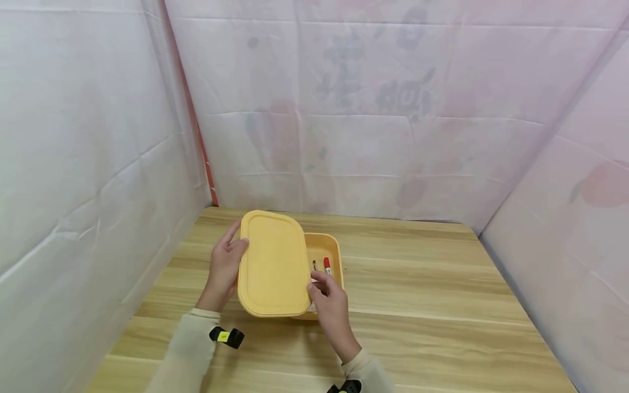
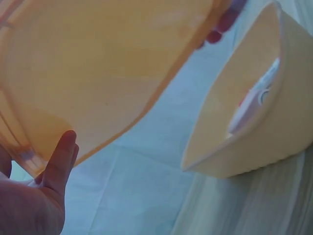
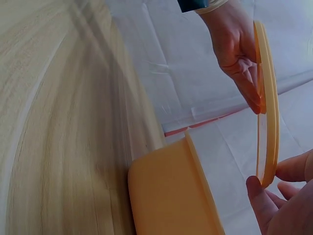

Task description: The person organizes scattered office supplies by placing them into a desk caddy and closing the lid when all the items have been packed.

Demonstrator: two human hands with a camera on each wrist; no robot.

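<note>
A yellow rectangular lid (image 1: 274, 265) with rounded corners is held up by both hands, partly over a yellow box (image 1: 330, 244). My left hand (image 1: 226, 267) grips the lid's left edge, thumb on top and fingers underneath. On the opposite edge, my right hand (image 1: 330, 305) pinches the rim between thumb and fingers. Inside the box lie a red-capped marker (image 1: 327, 265) and a thin brush-like stick (image 1: 315, 265). In the left wrist view a white item with print (image 2: 252, 103) shows inside the box; the lid hides the box's left part in the head view.
The box stands on a wood-grain table (image 1: 417, 295). Pale patterned sheets hang as walls at the left (image 1: 93, 136), the back (image 1: 354, 109) and the right (image 1: 570, 218). Black bands (image 1: 227, 337) sit on both wrists.
</note>
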